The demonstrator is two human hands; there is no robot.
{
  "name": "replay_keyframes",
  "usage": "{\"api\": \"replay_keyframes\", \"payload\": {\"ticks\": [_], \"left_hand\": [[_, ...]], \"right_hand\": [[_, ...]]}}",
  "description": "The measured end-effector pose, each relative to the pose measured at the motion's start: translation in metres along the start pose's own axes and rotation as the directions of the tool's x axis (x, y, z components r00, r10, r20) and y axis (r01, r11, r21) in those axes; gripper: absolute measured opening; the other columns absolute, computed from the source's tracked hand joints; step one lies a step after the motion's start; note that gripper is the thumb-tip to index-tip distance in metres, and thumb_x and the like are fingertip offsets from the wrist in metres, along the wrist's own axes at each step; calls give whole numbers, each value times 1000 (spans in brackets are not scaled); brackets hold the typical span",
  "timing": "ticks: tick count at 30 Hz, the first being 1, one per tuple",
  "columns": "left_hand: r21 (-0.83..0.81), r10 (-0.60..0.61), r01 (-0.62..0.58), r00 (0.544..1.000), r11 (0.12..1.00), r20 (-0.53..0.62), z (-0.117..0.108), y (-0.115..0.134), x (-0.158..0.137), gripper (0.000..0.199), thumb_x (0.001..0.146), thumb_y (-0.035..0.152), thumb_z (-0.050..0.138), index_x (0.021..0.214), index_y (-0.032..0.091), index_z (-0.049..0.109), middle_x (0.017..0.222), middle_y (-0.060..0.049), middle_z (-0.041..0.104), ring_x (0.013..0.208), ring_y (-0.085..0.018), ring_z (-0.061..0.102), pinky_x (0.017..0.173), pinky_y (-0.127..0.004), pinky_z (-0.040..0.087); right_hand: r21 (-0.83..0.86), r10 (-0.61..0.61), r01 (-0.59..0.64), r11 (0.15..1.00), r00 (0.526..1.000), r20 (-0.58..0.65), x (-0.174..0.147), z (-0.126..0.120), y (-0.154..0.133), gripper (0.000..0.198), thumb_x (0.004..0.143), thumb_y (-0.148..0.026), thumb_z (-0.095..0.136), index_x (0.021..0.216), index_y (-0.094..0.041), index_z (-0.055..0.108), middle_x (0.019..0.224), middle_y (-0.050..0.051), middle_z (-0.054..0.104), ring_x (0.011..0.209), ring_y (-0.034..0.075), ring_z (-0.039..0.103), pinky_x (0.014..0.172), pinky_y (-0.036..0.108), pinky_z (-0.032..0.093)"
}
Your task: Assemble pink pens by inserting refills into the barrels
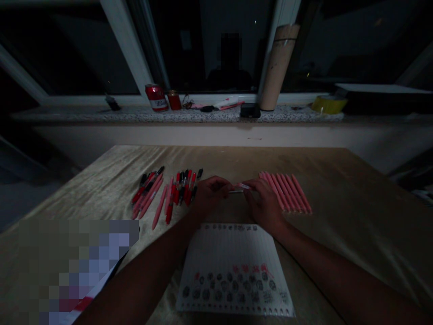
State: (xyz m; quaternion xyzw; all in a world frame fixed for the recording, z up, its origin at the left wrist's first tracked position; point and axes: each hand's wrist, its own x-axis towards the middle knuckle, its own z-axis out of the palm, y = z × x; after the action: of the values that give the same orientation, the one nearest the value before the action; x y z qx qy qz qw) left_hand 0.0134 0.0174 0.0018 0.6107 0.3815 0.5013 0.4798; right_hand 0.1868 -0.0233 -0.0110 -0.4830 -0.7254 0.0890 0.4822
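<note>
Over the middle of the table, my left hand and my right hand face each other with fingertips pinched together. Between them is a pink pen piece with a pale label, its far end in my right fingers. Just below it, a thin pale rod, like a pen refill, runs from my left fingers toward my right thumb. The dim light hides whether the two pieces join. Beside my right hand lies a neat row of pink pens. Red and black pens lie loosely left of my left hand, mixed with pink ones.
A lined notebook with black and red scribbles lies below my hands. Another pile of pens is further left. On the windowsill stand a red can, a tall cardboard tube and yellow tape.
</note>
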Motion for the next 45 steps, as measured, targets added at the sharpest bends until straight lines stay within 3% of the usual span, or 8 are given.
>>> {"api": "replay_keyframes", "payload": {"ticks": [7,14,23,29,35,40,45], "left_hand": [[35,1,-1,1000,999,-17,0,-1,1,18,69,30,68,70,14,62,57,1,63,47,-8,52,50,-20,44],[158,-48,36,996,987,73,2,-2,-1,21,70,35,68,74,14,66,58,1,61,53,-9,55,53,-20,44],[203,-55,31,992,979,111,3,-5,-1,27,79,33,59,98,14,64,72,-3,68,59,-11,61,62,-24,49],[211,11,-37,992,977,125,2,-7,-2,21,81,27,55,95,15,65,65,-1,66,59,-12,61,62,-24,49],[202,-28,2,992,979,125,2,-6,0,17,77,28,59,86,15,66,66,-1,66,57,-11,60,57,-22,49],[147,-53,42,996,988,72,3,-6,-1,21,75,32,62,87,15,64,71,-2,68,56,-11,60,56,-21,49],[107,9,-4,999,994,-40,2,-4,0,18,78,31,58,84,14,60,61,0,64,51,-9,58,51,-20,46]], "right_hand": [[-118,-10,9,993,1000,-5,0,-3,-4,21,88,-22,43,102,-23,59,96,7,62,95,23,52,85,41,37],[-188,-64,72,979,997,48,-2,0,0,22,86,-20,47,103,-24,61,97,6,62,98,24,49,88,42,33],[-250,-50,64,966,997,63,-2,1,1,24,85,-19,49,105,-25,61,96,5,62,96,25,49,86,43,32],[-223,-66,83,971,994,86,-2,1,0,26,86,-19,48,107,-26,61,96,6,62,96,25,50,86,43,33],[-162,-87,106,981,989,119,-2,1,3,27,85,-17,47,107,-25,61,96,6,63,94,23,53,85,42,36],[-124,-87,99,987,991,104,-1,0,1,26,85,-15,47,106,-23,60,97,6,64,95,23,55,87,41,38],[-82,-50,55,995,996,70,0,0,-1,25,86,-17,46,107,-22,59,98,7,64,94,22,57,84,40,42]]}}
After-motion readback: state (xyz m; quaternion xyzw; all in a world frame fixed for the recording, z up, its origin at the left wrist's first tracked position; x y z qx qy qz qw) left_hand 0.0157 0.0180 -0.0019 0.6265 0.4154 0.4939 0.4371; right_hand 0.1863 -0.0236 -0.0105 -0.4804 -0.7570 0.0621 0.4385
